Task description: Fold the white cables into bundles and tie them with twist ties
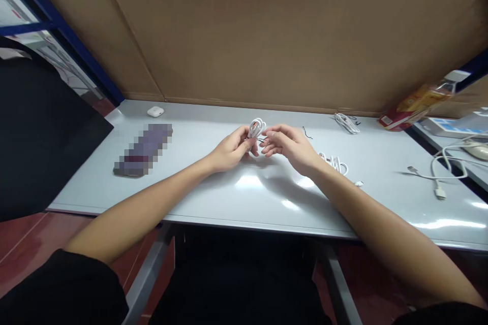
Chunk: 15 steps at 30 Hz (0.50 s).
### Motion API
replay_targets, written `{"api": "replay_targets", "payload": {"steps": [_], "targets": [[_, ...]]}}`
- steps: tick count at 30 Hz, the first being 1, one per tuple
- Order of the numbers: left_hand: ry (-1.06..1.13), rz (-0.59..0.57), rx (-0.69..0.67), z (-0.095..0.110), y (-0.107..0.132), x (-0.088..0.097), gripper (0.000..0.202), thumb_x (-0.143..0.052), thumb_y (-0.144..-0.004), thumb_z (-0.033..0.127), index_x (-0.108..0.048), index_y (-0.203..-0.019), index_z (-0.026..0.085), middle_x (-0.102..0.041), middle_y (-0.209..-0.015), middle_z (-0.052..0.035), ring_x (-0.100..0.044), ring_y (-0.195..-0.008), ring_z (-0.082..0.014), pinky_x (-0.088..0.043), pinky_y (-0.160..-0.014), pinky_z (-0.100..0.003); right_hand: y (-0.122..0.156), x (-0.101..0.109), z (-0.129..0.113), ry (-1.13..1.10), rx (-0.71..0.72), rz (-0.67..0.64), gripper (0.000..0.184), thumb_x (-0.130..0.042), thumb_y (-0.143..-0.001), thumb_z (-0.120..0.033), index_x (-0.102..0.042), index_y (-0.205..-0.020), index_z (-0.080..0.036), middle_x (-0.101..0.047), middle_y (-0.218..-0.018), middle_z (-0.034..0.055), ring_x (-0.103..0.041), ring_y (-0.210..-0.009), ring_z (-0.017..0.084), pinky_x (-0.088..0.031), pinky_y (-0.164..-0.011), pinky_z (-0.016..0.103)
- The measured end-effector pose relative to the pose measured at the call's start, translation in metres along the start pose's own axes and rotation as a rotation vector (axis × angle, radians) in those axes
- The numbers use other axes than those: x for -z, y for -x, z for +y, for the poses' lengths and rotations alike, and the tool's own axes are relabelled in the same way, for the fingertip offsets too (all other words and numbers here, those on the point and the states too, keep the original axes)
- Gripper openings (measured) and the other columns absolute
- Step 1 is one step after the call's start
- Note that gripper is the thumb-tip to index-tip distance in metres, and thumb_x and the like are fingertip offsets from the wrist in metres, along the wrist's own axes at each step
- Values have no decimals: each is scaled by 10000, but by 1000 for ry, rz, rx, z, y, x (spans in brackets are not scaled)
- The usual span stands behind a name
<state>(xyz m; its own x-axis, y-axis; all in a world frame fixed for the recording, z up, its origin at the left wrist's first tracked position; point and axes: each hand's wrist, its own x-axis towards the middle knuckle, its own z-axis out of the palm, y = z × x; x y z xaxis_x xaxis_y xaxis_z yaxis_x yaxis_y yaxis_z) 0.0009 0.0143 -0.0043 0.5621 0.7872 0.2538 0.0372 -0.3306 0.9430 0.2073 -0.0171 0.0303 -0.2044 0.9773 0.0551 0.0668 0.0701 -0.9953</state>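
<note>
My left hand [232, 150] is closed on a small coiled white cable [256, 127], held up just above the grey table [213, 188]. A thin dark tie wire seems to run from the coil toward my right hand [287, 144]. That hand sits close beside the coil, its fingers loosely curled and pinching at the wire end. Both hands hover over the middle of the table.
A white earbud case [155, 111] and a blurred flat object [144, 150] lie at the left. More white cables lie at the right: one coil [335, 163], another [346, 123], a loose one [442, 172]. A short dark tie wire [307, 133] lies nearby. A cardboard wall stands behind.
</note>
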Motion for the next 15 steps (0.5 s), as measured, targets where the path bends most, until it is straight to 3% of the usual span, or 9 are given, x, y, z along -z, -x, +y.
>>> {"api": "replay_targets", "payload": {"steps": [2, 5, 9, 15], "targets": [[-71, 0, -80, 0, 1, 0, 262, -509, -1066, 438, -549, -1162, 197, -685, -1009, -58, -678, -903, -168, -554, -764, -295, -1, 0, -2, -171, -197, -133, 251, -672, -908, -420, -714, -899, -172, -729, -837, 75, -699, -725, 183, -579, -695, 323], [-158, -21, -166, 2, 2, 0, 215, -507, -1075, 380, -568, -1167, 196, -707, -1035, -63, -688, -918, -162, -549, -809, -302, 0, 0, -1, -228, -278, -217, 253, -698, -900, -406, -727, -827, -165, -673, -759, 50, -645, -664, 149, -532, -633, 282], [-144, -2, -170, 5, 3, 2, 204, -563, -1054, 373, -581, -1130, 184, -724, -1037, -69, -715, -908, -161, -553, -796, -294, 2, -1, 0, -118, -160, -196, 216, -777, -851, -385, -751, -826, -172, -661, -786, 33, -618, -713, 133, -505, -672, 270], [-18, 34, -17, 9, 3, 3, 327, -703, -960, 470, -586, -1041, 176, -734, -984, -72, -746, -893, -195, -586, -732, -299, 4, 2, -1, 163, 78, -123, 267, -717, -900, -433, -777, -865, -174, -713, -772, 38, -613, -690, 145, -489, -662, 289]]}}
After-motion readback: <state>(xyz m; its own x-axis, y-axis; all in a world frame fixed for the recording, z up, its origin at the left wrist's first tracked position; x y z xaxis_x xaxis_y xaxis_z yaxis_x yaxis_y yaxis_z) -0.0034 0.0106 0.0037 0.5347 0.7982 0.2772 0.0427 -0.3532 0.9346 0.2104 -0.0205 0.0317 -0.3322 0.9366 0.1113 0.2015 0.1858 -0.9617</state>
